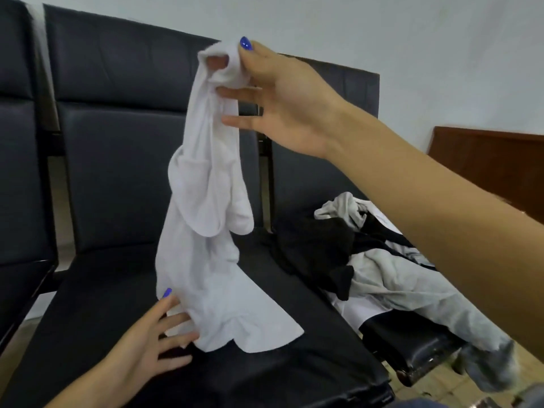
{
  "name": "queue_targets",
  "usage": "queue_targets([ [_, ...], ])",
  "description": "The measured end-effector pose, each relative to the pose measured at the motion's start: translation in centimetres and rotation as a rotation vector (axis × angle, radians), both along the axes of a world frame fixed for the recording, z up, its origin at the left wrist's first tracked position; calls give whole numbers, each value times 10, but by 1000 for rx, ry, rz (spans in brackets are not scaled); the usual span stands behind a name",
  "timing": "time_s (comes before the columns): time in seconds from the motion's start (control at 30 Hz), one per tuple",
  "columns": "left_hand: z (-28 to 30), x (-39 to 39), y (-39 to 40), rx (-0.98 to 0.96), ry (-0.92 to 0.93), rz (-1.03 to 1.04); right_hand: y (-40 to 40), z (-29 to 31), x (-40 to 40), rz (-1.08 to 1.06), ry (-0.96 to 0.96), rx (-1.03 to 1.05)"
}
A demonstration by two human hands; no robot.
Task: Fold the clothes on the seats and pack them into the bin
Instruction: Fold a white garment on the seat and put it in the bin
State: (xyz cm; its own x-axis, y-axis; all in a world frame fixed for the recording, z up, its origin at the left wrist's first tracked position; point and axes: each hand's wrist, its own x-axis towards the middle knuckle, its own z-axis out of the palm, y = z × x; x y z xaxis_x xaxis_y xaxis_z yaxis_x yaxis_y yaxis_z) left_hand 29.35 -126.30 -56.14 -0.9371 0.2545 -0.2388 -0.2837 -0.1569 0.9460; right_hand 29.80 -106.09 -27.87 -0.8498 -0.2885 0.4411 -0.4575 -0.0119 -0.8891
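Dark seat [112, 290], right hand [282, 101] dangling white garment [206, 231], left hand [153, 343] seemingly touching hem

Black seats [117, 178]; white garment [206, 201], perhaps-tangled clothes pile [368, 260].

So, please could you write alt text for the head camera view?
The right hand pinches a white garment and lifts it above a dark seat, while the left hand touches its lower edge. More clothes lie piled on the next seat.

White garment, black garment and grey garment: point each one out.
white garment [203, 231], head view, its hanging middle.
black garment [318, 248], head view, its bunched middle.
grey garment [412, 290], head view, its draped middle.
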Motion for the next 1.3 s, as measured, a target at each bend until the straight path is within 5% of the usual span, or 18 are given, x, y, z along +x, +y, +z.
queue_targets([
  [0.17,10,4,-3,-144,61,114,-6,-32,-12,-26,-140,3],
  [0.33,0,6,-12,-340,73,236,-8,-124,-27,-145,-431,-84],
  [0.5,-7,4,-20,-405,148,403,-8,-197,-17,-128,-660,41],
  [0.6,-3,7,-22,-482,261,430,-6,-194,-15,-51,-642,168],
  [0.7,10,17,-16,-522,472,248,-10,-180,-9,49,-580,218],
  [0.83,39,37,7,-296,527,-55,-23,-168,9,154,-392,293],
  [0.97,61,45,22,-116,411,30,-32,-170,15,41,-146,374],
  [1.13,78,45,16,-42,331,74,-25,-170,10,-60,-290,272],
  [1.3,75,45,13,-171,369,111,-20,-167,6,-77,-522,79],
])
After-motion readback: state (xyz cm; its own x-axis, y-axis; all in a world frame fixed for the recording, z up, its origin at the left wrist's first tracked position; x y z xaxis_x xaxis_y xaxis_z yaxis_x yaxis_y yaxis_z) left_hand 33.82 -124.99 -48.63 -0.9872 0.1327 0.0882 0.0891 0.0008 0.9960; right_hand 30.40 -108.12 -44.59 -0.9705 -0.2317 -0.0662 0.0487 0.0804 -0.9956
